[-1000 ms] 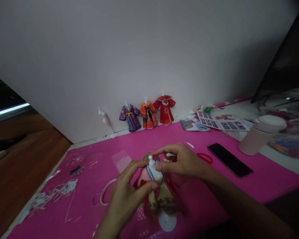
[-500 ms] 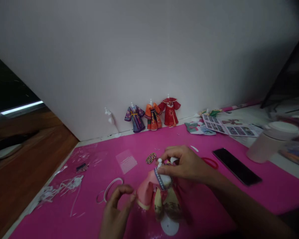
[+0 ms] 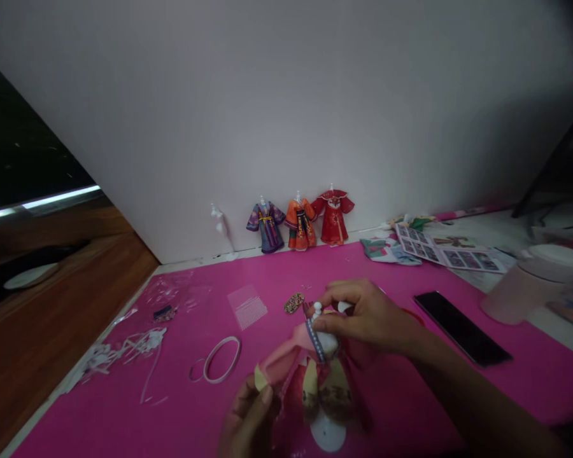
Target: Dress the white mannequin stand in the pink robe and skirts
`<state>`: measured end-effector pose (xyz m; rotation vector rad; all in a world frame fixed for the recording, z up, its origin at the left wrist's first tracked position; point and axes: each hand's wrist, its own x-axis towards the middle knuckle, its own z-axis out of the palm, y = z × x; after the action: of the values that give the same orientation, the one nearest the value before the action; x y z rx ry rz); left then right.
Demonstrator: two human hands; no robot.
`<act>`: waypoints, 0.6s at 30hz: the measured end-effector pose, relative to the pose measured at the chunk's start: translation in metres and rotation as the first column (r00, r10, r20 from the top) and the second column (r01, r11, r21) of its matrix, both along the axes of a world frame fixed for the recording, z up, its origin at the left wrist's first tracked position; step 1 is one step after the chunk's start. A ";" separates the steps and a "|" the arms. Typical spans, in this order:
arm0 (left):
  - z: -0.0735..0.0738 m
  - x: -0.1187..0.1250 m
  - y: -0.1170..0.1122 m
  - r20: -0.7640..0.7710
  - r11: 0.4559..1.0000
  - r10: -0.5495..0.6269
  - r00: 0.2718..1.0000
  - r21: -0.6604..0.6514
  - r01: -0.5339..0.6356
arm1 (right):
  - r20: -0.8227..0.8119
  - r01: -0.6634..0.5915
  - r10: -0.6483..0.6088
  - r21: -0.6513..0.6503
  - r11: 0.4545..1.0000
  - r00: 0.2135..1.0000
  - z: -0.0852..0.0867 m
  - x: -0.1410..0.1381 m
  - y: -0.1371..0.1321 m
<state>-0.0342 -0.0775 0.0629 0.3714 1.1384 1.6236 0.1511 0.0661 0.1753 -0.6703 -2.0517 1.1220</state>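
A small white doll mannequin [image 3: 323,336] in a pink and red paper robe stands on a round white base [image 3: 326,432] on the pink mat. My right hand [image 3: 370,315] pinches the mannequin's neck and shoulder, fingers closed on it. My left hand [image 3: 249,423] sits low at the frame's bottom edge and pinches the pink sleeve [image 3: 277,369] of the robe, pulling it out to the left. A blue patterned collar strip [image 3: 314,334] runs down the chest.
Three dressed mannequins, purple [image 3: 266,224], orange [image 3: 300,222] and red [image 3: 333,215], line the wall. A white ring [image 3: 221,358], a mesh patch [image 3: 247,306], plastic scraps [image 3: 119,353], a black phone [image 3: 462,327], an instruction sheet [image 3: 446,248] and a cup [image 3: 530,289] lie around the pink mat [image 3: 530,375].
My left hand left the mannequin's body, dropped down and left, and now grips the robe's sleeve. The right hand kept its hold on the neck. The view shifted slightly.
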 end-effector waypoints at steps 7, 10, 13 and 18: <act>-0.007 -0.001 0.008 0.145 0.992 0.047 0.988 0.109 -0.063 | 0.003 0.006 -0.006 0.089 0.996 1.000 -0.002 0.000 0.003; -0.018 -0.010 0.012 0.112 0.993 0.072 0.991 0.084 -0.081 | 0.007 0.025 -0.026 0.113 0.993 1.000 -0.002 -0.001 0.003; -0.028 -0.020 0.013 0.039 0.993 0.110 0.993 0.032 -0.112 | 0.025 0.048 -0.052 0.130 0.990 0.998 -0.001 -0.001 0.002; -0.009 -0.017 0.015 -0.162 0.910 0.414 0.896 0.103 -0.402 | 0.026 0.060 -0.064 0.128 0.990 0.998 0.002 -0.001 0.000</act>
<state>-0.0515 -0.0624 0.0543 0.3425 1.3691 2.0326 0.1502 0.0665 0.1770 -0.6861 -2.0936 0.9429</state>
